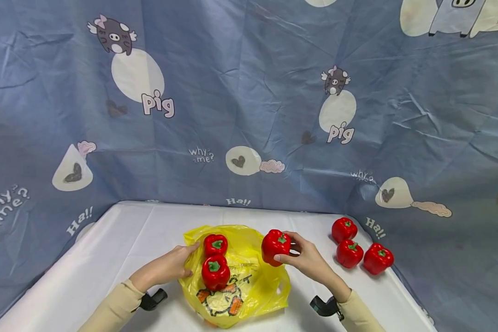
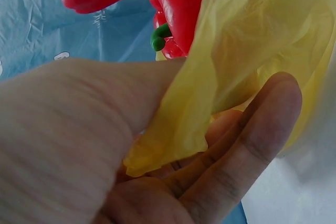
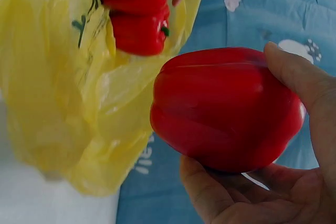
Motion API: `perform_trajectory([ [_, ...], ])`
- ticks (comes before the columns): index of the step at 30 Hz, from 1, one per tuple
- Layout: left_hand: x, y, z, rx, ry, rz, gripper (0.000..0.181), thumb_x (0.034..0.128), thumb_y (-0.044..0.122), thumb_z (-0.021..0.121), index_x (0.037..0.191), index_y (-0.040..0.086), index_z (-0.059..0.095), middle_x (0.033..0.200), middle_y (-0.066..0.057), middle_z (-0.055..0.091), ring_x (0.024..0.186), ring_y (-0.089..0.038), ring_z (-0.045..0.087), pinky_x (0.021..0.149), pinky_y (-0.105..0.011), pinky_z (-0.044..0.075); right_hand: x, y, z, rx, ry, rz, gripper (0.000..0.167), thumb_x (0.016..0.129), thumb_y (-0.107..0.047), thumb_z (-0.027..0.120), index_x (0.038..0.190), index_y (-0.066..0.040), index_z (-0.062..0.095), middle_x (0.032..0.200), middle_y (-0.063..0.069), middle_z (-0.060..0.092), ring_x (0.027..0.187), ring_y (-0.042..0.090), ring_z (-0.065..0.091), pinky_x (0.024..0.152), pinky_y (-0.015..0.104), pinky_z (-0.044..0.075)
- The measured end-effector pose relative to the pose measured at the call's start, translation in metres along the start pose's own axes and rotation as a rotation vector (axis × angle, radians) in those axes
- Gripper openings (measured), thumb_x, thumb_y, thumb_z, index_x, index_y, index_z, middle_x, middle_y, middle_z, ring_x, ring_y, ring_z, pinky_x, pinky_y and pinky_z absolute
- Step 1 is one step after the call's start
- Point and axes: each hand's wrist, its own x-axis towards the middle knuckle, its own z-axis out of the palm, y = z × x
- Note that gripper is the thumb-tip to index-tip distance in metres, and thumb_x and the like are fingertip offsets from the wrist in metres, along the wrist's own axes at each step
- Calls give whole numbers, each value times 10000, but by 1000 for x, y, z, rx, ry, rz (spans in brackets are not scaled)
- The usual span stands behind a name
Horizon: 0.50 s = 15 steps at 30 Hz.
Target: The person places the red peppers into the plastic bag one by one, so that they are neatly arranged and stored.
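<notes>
Right hand (image 1: 307, 260) gripping 1 red pepper (image 1: 275, 250), left hand (image 1: 173, 264) holding yellow bag (image 1: 259, 290), white table (image 1: 149, 235), blue pig-print cloth (image 1: 240, 92)

Bkgd: blue fabric backdrop (image 1: 240, 92), wrinkled, w/ vert. folds, behind white tbl (image 1: 108, 258) & along both sides. Cartoon prints: dk grey winged pig (image 1: 114, 37) upper L, smaller winged pig (image 1: 335, 83) R of ctr, each above pale oval (image 1: 137, 74) & "pig" lettering (image 1: 158, 105). Also pale blobs (image 1: 251, 159) w/ dk hearts (image 1: 238, 161), "why me?" text (image 1: 201, 155), "Ha!!" text (image 1: 238, 202). Tbl: faint crease, L side. Light soft, approx. even.
</notes>
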Motion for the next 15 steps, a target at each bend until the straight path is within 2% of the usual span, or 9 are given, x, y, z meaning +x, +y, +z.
perform_trajectory([
  [5, 0, 0, 0, -2, -1, 13, 755, 721, -69, 758, 1391, -130, 414, 1324, -304, 536, 927, -209, 550, 677, -322, 469, 3, -5, 10, 7, -39, -21, 682, 771, -362, 802, 1347, -138, 515, 1285, 102, 597, 1110, 285, 626, 801, 355, 566],
  [9, 1, 0, -1, -36, -7, 26, 767, 722, -86, 744, 1401, -135, 392, 1294, -297, 559, 828, -186, 559, 629, -303, 466, 1, -10, 16, 1, -53, -31, 665, 788, -310, 796, 1355, -116, 507, 1290, 119, 596, 1110, 301, 626, 806, 363, 564],
  [11, 0, 0, -1, -50, -11, 36, 773, 721, -94, 737, 1405, -140, 380, 1282, -299, 566, 790, -178, 556, 609, -295, 463, -2, -20, 17, -8, -73, -38, 654, 802, -277, 787, 1356, -78, 501, 1292, 143, 595, 1113, 324, 623, 815, 364, 561],
  [15, 0, 1, -1, -45, -9, 26, 771, 720, -93, 741, 1403, -138, 386, 1299, -304, 554, 841, -193, 560, 630, -302, 469, -4, -22, 21, -8, -108, -51, 654, 817, -263, 774, 1364, -48, 487, 1306, 163, 587, 1122, 331, 618, 831, 359, 556],
])
